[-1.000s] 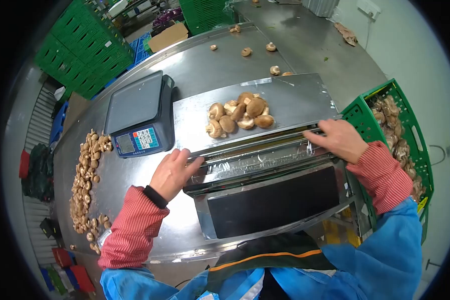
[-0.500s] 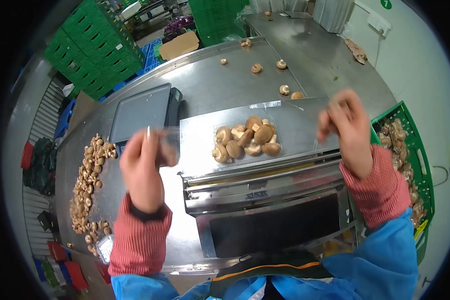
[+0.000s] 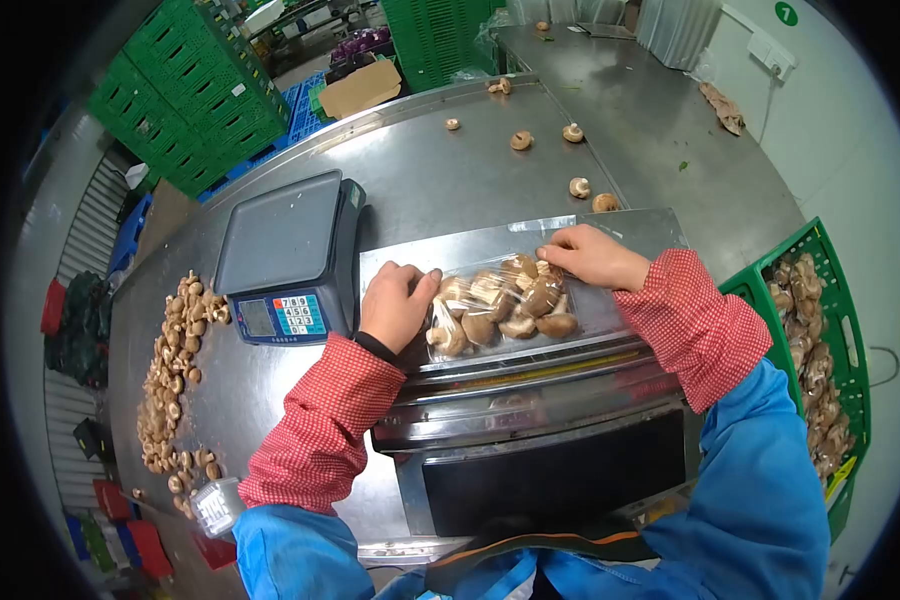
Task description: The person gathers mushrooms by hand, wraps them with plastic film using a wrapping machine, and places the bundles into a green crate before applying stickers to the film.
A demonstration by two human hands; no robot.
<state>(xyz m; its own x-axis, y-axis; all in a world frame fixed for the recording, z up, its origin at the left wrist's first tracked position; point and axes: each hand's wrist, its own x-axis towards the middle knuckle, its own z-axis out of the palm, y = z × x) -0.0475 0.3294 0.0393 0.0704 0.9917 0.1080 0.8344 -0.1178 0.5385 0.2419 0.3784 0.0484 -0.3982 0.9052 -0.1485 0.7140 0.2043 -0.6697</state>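
A pack of brown mushrooms (image 3: 478, 328) lies on the metal plate of the wrapping machine (image 3: 530, 395), with shiny clear plastic film (image 3: 488, 290) drawn over it. At the pack's left end, my left hand (image 3: 395, 308) is closed, its thumb and fingers pinching the film. My right hand (image 3: 598, 257) is closed on the film at the far right corner, fingertips against the mushrooms. Wrinkles run through the film between both hands. The tray beneath the mushrooms is mostly hidden.
A digital scale (image 3: 280, 250) stands left of the machine. Loose mushrooms (image 3: 175, 370) are heaped at the table's left, and several more lie at the back. A green crate (image 3: 835, 330) of packed mushrooms is on the right. Green crates (image 3: 190, 95) are stacked behind.
Both hands have come inward and down from the sides to the pack. Film now covers the mushrooms, which lay uncovered before.
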